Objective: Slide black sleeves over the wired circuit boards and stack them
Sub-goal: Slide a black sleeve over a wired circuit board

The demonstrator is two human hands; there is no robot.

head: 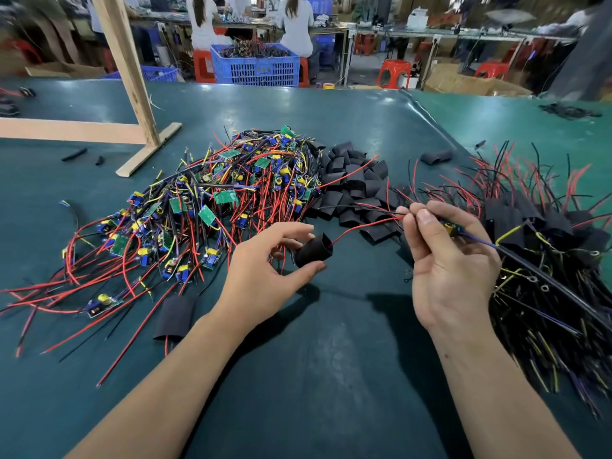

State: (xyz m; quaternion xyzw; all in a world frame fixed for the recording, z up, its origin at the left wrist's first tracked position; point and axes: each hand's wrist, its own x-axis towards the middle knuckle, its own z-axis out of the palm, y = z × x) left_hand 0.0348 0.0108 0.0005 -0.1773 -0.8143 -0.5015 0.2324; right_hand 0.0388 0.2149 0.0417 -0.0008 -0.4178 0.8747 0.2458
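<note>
Two hands: at work over a green surface.
Left hand: fingers curled round a black sleeve, its open mouth facing right.
Right hand: pinches a wired circuit board; its red wire reaches the sleeve's mouth.
Far left: heap of bare boards.
Centre: loose sleeves.
Right: sleeved stack.

Green table, wooden frame, blue crate, red stools behind.
</note>
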